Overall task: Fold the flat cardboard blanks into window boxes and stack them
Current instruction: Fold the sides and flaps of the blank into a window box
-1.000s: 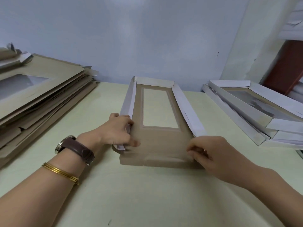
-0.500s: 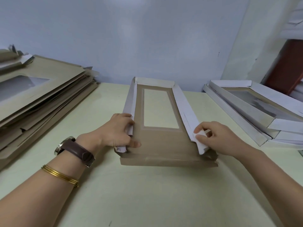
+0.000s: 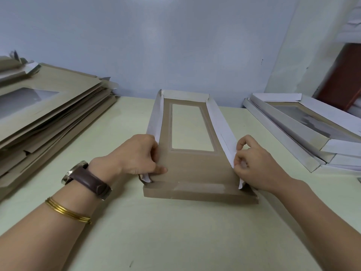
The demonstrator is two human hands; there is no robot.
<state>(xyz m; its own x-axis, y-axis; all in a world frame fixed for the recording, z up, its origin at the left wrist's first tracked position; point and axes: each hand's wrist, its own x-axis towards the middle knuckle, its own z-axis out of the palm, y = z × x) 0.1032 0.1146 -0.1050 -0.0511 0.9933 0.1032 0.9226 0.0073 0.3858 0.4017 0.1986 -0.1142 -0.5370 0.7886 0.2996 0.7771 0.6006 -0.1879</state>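
Head: 2 hands (image 3: 136,155) (image 3: 256,165), 1 box (image 3: 195,170)

- A small packaging workroom is indicated.
- Flat cardboard blanks (image 3: 48,118) are piled in a thick stack at the left of a plain pale table (image 3: 175,241).
- Folded window boxes (image 3: 289,122) are stacked at its right.
- A bare painted wall (image 3: 156,45) is seen behind.

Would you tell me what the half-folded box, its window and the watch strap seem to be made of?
The half-folded brown window box looks like thin paperboard, matt kraft-brown on one face, white on the raised walls. Its rectangular window seems clear film or open; the table colour shows through. The dark brown watch strap looks like leather, slightly glossy.
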